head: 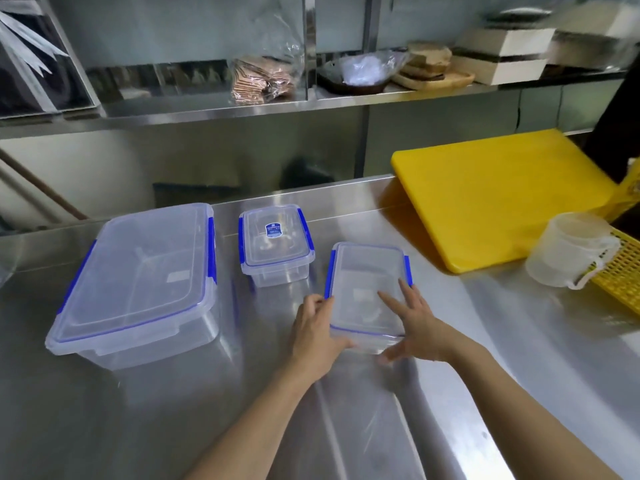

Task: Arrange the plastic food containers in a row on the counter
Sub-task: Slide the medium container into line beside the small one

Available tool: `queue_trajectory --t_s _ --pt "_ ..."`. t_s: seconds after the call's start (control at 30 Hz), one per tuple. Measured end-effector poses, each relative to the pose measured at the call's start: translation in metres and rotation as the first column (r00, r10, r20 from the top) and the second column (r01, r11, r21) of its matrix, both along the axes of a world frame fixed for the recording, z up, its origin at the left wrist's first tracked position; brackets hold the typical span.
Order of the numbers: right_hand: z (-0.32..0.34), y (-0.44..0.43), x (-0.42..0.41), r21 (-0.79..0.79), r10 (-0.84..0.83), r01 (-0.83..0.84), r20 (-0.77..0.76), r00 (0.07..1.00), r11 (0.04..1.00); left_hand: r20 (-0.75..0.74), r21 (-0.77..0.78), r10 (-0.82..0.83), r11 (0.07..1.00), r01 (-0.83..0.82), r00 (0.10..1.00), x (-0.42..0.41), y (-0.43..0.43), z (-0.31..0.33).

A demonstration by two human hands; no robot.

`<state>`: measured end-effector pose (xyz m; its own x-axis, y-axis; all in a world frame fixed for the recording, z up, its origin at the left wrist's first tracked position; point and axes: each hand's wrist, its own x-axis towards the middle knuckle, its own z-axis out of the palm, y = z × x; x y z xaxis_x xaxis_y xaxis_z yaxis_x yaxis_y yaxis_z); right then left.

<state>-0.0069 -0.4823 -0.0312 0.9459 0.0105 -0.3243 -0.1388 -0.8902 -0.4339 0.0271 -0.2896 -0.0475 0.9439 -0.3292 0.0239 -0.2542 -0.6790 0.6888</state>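
Gripping container (367, 285), both hands (317, 334) cupped

looks like a commercial kitchen | all-steel desk (485, 341) | steel shelf (242, 107) with bread | yellow cutting board (502, 202)
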Motion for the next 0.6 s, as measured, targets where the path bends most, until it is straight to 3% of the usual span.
queue_trajectory --t_s 0.13,0.27,0.6 --pt "0.004 -0.023 0.020 0.025 -0.062 0.059 0.158 0.986 0.998 0.228 0.146 -0.047 0.989 0.014 0.973 0.016 -0.014 0.001" --pt "0.001 -0.037 0.051 -0.024 -0.073 0.081 0.236 0.969 0.996 0.295 0.229 -0.138 0.971 0.070 0.946 0.036 -0.031 0.000" --pt "-0.018 -0.056 0.138 -0.170 -0.004 0.059 0.307 0.952 0.984 0.131 0.398 -0.177 0.910 0.112 0.975 0.109 -0.058 -0.018"
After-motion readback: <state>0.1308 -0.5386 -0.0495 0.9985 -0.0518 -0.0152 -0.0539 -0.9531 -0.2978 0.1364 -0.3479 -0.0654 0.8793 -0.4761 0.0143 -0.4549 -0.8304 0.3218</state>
